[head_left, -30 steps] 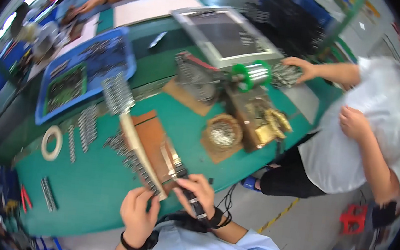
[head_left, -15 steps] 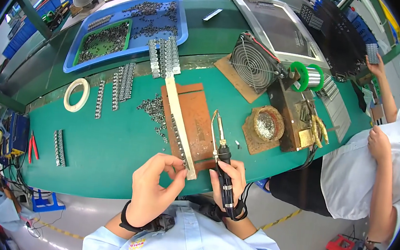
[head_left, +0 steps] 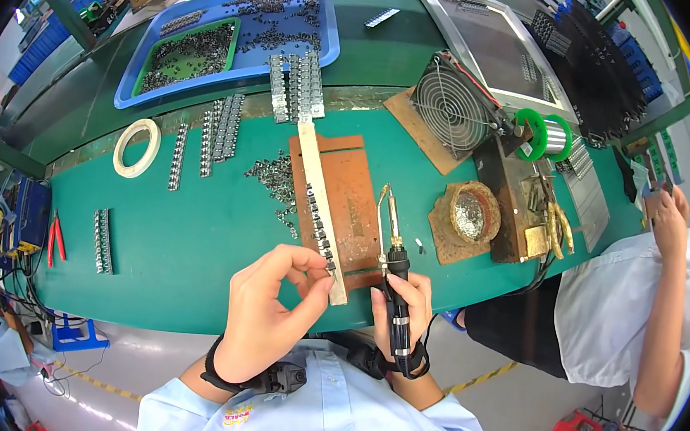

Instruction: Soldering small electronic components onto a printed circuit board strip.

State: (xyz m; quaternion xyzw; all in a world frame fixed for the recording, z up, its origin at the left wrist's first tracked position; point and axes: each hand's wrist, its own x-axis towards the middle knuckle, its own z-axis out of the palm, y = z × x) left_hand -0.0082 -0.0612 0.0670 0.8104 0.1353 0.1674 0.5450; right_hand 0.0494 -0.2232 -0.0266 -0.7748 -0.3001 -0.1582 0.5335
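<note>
My right hand (head_left: 407,305) is wrapped round the black handle of a soldering iron (head_left: 398,264), whose tip and thin side tube point away from me. My left hand (head_left: 269,312) pinches thumb and forefinger together at the near end of a pale wooden strip (head_left: 312,152). A row of small dark metal parts (head_left: 317,221) runs along the strip's left side, and the fingertips close on the nearest of them. The strip lies slanted over a brown board (head_left: 351,199). Left of the board spreads a loose pile of small metal parts (head_left: 272,177).
A blue tray (head_left: 327,27) holds a green tray (head_left: 233,38) and scattered parts. To the right stand a fan (head_left: 452,109), a solder spool (head_left: 527,133) and a round pot (head_left: 490,221). A tape ring (head_left: 122,148) and red-handled pliers (head_left: 52,241) lie left. A co-worker (head_left: 609,316) sits right.
The view has shifted slightly, so the bench sits a little higher and further right. My left fingers stay at the strip's near end. The co-worker's raised hand has come down.
</note>
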